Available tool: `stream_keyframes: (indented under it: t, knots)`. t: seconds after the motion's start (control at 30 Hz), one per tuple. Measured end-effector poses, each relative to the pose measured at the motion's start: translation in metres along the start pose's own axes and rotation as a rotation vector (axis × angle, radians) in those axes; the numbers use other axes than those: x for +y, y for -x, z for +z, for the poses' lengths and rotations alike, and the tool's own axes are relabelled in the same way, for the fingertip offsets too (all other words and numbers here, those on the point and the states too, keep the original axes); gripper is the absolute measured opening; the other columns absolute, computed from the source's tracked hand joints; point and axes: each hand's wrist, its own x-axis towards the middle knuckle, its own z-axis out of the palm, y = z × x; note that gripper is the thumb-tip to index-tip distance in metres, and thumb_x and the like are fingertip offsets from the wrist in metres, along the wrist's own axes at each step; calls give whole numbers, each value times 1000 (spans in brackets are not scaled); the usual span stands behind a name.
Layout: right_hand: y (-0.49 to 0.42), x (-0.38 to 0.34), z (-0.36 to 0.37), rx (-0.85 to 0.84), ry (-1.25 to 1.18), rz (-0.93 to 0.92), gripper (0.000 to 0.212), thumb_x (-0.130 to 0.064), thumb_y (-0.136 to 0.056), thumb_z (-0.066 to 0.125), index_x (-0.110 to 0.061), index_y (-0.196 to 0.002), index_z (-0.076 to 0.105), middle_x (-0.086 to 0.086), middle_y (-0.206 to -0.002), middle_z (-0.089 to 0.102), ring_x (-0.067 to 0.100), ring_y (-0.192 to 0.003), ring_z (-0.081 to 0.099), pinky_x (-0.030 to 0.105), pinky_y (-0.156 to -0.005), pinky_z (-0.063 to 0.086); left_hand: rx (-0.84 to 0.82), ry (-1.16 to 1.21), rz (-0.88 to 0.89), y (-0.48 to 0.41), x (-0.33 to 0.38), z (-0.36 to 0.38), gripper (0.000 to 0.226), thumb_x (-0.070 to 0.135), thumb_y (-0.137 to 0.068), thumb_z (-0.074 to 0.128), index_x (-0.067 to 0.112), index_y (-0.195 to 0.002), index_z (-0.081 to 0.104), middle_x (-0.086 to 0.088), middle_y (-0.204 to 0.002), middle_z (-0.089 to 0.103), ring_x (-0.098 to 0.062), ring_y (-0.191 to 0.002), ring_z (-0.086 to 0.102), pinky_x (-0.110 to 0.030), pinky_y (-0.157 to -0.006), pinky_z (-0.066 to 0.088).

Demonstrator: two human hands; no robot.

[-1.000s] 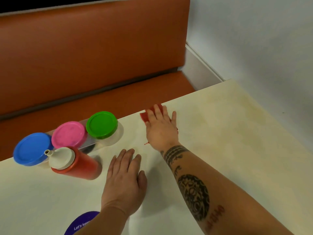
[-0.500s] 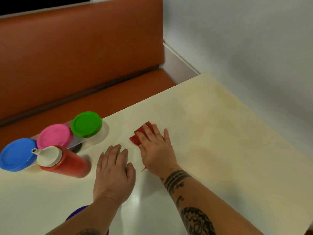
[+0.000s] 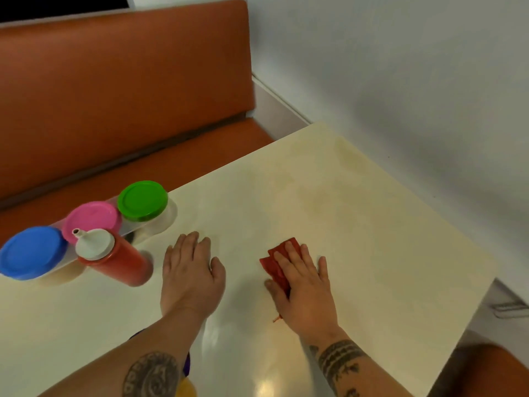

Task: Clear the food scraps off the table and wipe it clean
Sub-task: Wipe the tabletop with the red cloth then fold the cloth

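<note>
Just changed: the right hand is drawing the red cloth back from the far edge toward the person and out to the right. The left hand is staying planted.
Meaning for the task: a wiping stroke is probably under way, now reaching the middle. No food scraps are showing, so clearing looks finished and wiping is what remains.
Surface: a cream, glossy top is filling most of the view, with faint yellowish marks toward its far right corner, well apart from the cloth.
Left hand: it is lying flat, fingers straight and close together, holding nothing, near a red squeeze bottle.
Right hand: it is pressing down on the cloth, fingers straight and slightly spread, not curling round it.
Cloth: a small, folded red piece is lying mid-surface, mostly hidden under the palm, with one corner poking out beyond the fingertips.
Thread: a loose red strand is trailing by the heel of the hand.
</note>
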Motion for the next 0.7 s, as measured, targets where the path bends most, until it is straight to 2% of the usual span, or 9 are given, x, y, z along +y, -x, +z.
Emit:
stream_keyframes:
  t: [0.13, 0.23, 0.3, 0.33, 0.4, 0.43, 0.57, 0.63, 0.7]
  knots:
    - [26, 1, 11, 129, -106, 38, 46, -51, -103, 32, -39, -140, 57, -16, -158, 37, 13, -154, 20, 46, -127, 1, 22, 28, 11, 1, -2, 0, 54, 37, -100, 40, 20, -151, 42, -4, -163, 30, -24, -153, 17, -45, -128, 9]
    - [42, -1, 11, 168, -180, 58, 36, -41, -105, 37, -37, -127, 65, -13, -144, 57, 14, -146, 39, 44, -126, 5, 37, 56, 25, 1, -4, 2, 54, 35, -100, 42, 19, -151, 45, -4, -163, 32, -24, -153, 18, -44, -128, 9]
    - [48, -8, 2, 199, -405, 179, 25, -35, -107, 41, -42, -116, 63, -24, -123, 68, 10, -119, 64, 45, -127, 15, 55, 102, 49, 2, -6, 2, 50, 31, -99, 45, 19, -147, 51, -3, -161, 36, -24, -153, 21, -46, -128, 10]
    - [49, -14, -7, 236, -568, 277, 23, -35, -107, 42, -45, -114, 62, -25, -114, 69, 12, -94, 73, 51, -121, 32, 69, 129, 69, 3, -6, 2, 46, 28, -98, 47, 20, -143, 56, -2, -160, 38, -22, -152, 22, -46, -128, 10]
    - [46, -28, -26, 331, -918, 467, 21, -35, -107, 46, -45, -109, 65, -9, -103, 71, 23, -60, 71, 53, -78, 62, 128, 218, 107, 9, -6, -1, 40, 20, -95, 51, 21, -133, 64, 0, -156, 44, -20, -150, 27, -48, -127, 11]
    - [42, -35, -36, 366, -1066, 543, 21, -35, -107, 48, -40, -109, 68, 1, -97, 71, 27, -56, 69, 48, -62, 62, 173, 269, 130, 12, -6, -2, 37, 18, -93, 52, 20, -126, 68, -1, -151, 49, -21, -146, 33, -49, -127, 13]
    - [17, -56, -71, 308, -1404, 730, 26, -41, -107, 46, -26, -111, 67, 4, -78, 65, 15, -52, 60, 30, -48, 52, 209, 568, 184, 20, 7, -7, 29, 27, -94, 50, 20, -112, 72, 11, -122, 65, -10, -118, 56, -46, -113, 39]
    - [6, -68, -78, 172, -1473, 774, 28, -47, -106, 44, -30, -109, 66, 6, -76, 66, 14, -52, 60, 27, -46, 49, 33, 858, 61, 23, 39, -23, 20, 28, -103, 55, 29, -115, 70, 21, -118, 66, 4, -111, 59, -36, -106, 47]
    - [-3, -80, -79, 18, -1455, 735, 34, -54, -104, 42, -34, -109, 69, 4, -87, 73, 15, -64, 67, 29, -53, 53, -213, 1191, -108, 21, 74, -39, 26, 41, -105, 51, 35, -127, 64, 18, -122, 67, 1, -115, 62, -34, -103, 49]
